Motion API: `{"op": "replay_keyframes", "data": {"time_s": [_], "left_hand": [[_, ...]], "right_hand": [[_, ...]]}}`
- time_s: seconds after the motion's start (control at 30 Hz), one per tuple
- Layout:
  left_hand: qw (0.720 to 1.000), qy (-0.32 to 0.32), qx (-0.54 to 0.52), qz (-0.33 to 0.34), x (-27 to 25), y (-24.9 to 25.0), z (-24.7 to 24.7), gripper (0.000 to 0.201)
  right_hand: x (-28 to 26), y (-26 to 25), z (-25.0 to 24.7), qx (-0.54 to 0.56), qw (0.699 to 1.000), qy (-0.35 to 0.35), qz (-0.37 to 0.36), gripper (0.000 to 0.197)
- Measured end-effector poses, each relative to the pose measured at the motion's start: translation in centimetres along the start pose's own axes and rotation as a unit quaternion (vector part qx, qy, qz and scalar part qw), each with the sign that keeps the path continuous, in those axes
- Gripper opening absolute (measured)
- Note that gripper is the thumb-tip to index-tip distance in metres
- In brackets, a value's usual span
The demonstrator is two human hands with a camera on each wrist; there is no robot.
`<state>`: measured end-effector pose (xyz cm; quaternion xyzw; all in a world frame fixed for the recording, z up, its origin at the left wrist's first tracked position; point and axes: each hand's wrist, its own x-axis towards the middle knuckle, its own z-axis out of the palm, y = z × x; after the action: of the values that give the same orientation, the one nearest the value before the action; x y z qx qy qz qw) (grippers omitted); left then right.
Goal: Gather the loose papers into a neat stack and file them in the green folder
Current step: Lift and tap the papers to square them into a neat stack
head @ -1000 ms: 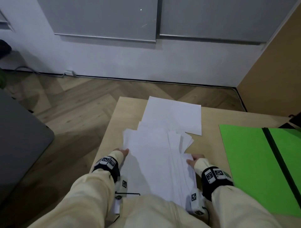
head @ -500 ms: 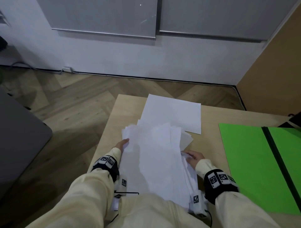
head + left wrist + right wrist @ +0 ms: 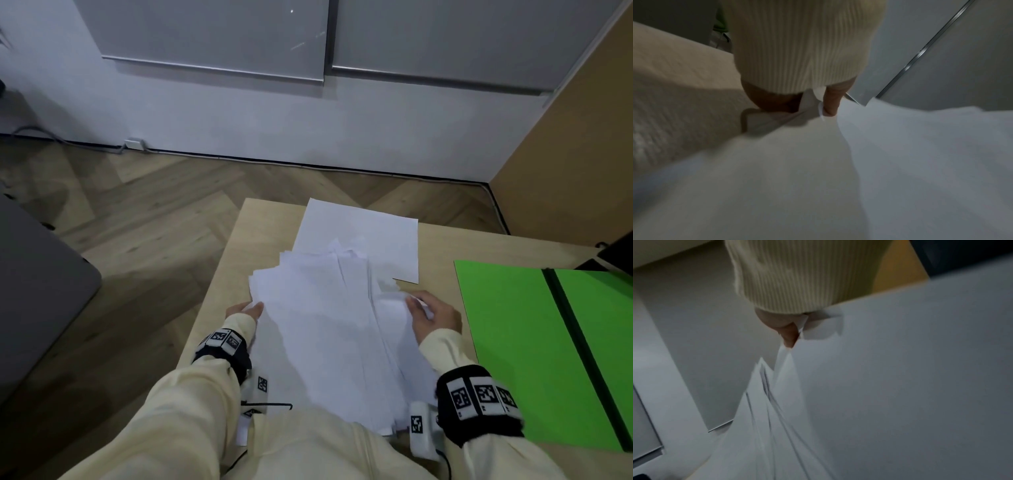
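A loose bundle of white papers (image 3: 329, 329) is raised off the wooden table (image 3: 239, 260), its far end tilted up, sheets fanned unevenly. My left hand (image 3: 245, 310) pinches the bundle's left edge; the left wrist view shows the thumb (image 3: 831, 104) on top of the papers (image 3: 879, 162). My right hand (image 3: 431, 317) grips the right edge, fingers curled over crumpled sheets; in the right wrist view a fingertip (image 3: 790, 335) clamps the papers (image 3: 900, 369). One sheet (image 3: 370, 236) still lies flat on the table behind. The green folder (image 3: 534, 342) lies open at the right.
The table's left edge drops to the herringbone floor (image 3: 137, 222). A dark grey surface (image 3: 34, 291) sits at far left. A dark object (image 3: 616, 250) lies at the table's back right corner. A wooden panel (image 3: 582, 137) rises on the right.
Both hands have slid forward along the bundle's sides and lifted it, the far end rising and the sheets bunching together. The right hand has moved furthest forward.
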<state>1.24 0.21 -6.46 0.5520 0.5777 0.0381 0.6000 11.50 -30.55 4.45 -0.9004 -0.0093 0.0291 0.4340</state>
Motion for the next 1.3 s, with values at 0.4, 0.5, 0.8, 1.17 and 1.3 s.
{"op": "replay_keyframes", "data": {"time_s": [0.4,0.5,0.8,1.17,1.3], "left_hand": [[0.998,-0.008,0.067,-0.018,-0.3,0.4,-0.7,0.048],[0.998,-0.005,0.064,-0.022,-0.4,0.5,-0.6,0.050],[0.997,0.011,0.064,-0.033,-0.3,0.4,-0.3,0.052],[0.966,-0.034,0.253,-0.036,-1.7,0.9,-0.6,0.054],[0.971,-0.045,0.233,-0.031,-1.4,0.7,-0.8,0.058]], "right_hand": [[2.7,-1.3,-5.2,-0.078,0.996,0.031,-0.020,0.018],[3.9,0.7,-5.0,-0.139,0.989,-0.028,0.042,0.021],[4.2,4.6,-3.5,-0.340,0.906,-0.208,0.145,0.054],[5.4,-0.5,0.3,-0.469,0.849,-0.240,0.051,0.035],[5.4,-1.2,-0.5,-0.465,0.861,-0.203,0.028,0.035]]}}
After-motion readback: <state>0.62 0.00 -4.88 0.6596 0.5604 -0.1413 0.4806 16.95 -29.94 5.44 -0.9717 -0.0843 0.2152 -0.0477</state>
